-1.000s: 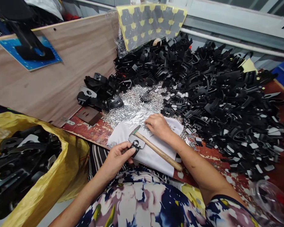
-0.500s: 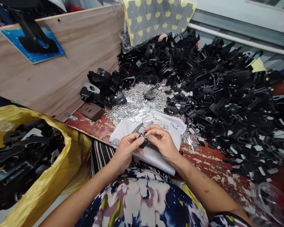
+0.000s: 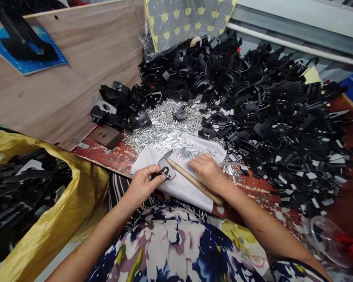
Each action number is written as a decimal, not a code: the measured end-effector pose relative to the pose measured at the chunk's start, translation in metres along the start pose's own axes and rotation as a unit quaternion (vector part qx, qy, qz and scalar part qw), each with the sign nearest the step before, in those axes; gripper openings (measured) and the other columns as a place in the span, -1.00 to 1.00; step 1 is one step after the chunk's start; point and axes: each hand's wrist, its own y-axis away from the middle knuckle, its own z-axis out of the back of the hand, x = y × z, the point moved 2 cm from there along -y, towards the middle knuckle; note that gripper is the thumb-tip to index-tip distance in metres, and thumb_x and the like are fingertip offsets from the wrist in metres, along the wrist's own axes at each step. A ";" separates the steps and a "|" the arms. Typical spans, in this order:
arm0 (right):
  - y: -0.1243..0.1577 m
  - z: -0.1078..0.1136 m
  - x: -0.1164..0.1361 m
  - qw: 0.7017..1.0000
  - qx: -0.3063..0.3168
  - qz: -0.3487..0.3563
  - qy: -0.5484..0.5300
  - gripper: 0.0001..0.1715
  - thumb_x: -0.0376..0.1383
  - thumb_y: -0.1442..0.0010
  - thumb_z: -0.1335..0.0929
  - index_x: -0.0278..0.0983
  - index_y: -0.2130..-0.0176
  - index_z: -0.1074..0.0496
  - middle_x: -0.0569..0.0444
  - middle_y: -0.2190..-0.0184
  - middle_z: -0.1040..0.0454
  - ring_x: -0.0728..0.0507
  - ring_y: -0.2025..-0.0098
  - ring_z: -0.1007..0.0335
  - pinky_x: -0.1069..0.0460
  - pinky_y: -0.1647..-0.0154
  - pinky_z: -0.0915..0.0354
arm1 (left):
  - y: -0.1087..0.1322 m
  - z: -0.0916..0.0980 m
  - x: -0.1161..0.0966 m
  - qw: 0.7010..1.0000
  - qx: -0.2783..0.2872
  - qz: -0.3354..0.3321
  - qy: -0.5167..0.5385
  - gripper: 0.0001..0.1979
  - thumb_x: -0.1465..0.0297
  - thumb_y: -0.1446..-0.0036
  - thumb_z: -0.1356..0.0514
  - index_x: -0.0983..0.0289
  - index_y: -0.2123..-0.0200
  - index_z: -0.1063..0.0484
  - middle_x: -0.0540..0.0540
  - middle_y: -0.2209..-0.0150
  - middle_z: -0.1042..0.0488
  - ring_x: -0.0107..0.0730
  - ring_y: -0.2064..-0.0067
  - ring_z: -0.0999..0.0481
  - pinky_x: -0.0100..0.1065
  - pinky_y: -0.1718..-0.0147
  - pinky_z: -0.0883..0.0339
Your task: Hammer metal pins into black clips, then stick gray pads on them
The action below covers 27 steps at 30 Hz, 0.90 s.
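Well, left hand point(image 3: 145, 180): thumb and fingers clamped on a small black part point(image 3: 164, 171), just off the cloth's centre toward seven o'clock; the fingers cover much of it.
Grey plate point(image 3: 171, 171): right beside the black part; I can't tell whether the two are joined.
Right hand point(image 3: 207, 170): at about three o'clock on the cloth, fingers bunched and pointing down, tips hidden; I can't tell whether they hold anything.
Hammer point(image 3: 194, 181): lying between the hands, head toward eleven, handle end toward four.
Pale cloth point(image 3: 147, 158): partly hidden under hands, hammer and loose pins.
Silver pins point(image 3: 164, 121): heaped at twelve, too many and too fine to make out singly.
Black pieces point(image 3: 253, 102): a big tangled pile from twelve to three, single shapes hard to separate.
Tabletop point(image 3: 111, 156): red, paint flaked and worn; a brown block point(image 3: 107, 137) sits at ten.
Yellow sack point(image 3: 88, 203): at eight, cut off by the edge, more black parts inside.
Wooden board point(image 3: 85, 47): standing from nine to eleven, a blue sheet point(image 3: 26, 67) against it.
Patterned sheet point(image 3: 191, 23): yellow and grey, at twelve, top cut off.
Clear container point(image 3: 326, 243): at four, blurred.
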 end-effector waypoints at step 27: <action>-0.011 -0.010 0.004 0.996 -0.002 0.041 0.085 -0.72 -0.46 -0.39 -0.27 -0.24 0.18 -0.56 0.01 0.32 -0.59 -0.16 0.22 -0.45 -0.08 0.11 -0.35 | 0.004 0.010 0.008 0.999 -0.035 -0.024 0.026 -0.73 0.29 0.00 -0.33 0.24 0.61 -0.37 -0.09 0.57 -0.21 -0.48 0.51 -0.18 -0.41 0.52 -0.05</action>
